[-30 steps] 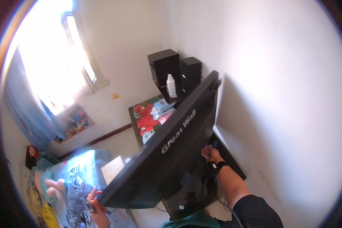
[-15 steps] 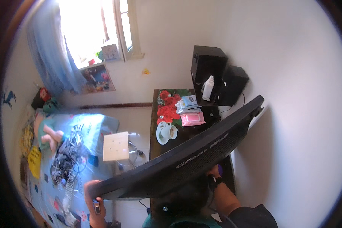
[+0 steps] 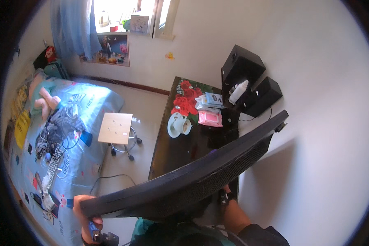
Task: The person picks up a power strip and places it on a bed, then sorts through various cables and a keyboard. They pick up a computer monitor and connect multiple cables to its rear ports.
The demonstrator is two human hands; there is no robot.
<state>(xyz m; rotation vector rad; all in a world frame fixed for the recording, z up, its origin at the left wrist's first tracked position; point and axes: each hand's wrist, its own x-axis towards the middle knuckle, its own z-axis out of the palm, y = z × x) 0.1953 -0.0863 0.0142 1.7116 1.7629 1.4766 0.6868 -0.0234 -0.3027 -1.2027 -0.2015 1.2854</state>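
A large black monitor is held tilted across the front of me, its ribbed back upward and toward me. At the monitor's left end, my left hand is closed around the corner, the thumb on the near side. My right hand reaches under the monitor's right half, a black band on the wrist. Its fingers are hidden behind the monitor, so what they grip cannot be seen. A sliver of something purple shows just past the monitor's far edge. The screen side faces away from me.
Beyond lies a dark table bearing a white cup on a saucer, wipes packs, a white bottle and two black speakers. Left are a wheeled stool and a bed with cables and a keyboard. A wall rises right.
My view has shifted, showing more of the stool and floor. The purple thing, earlier beside my right hand below the monitor, now shows past its far edge. My left hand keeps its hold.
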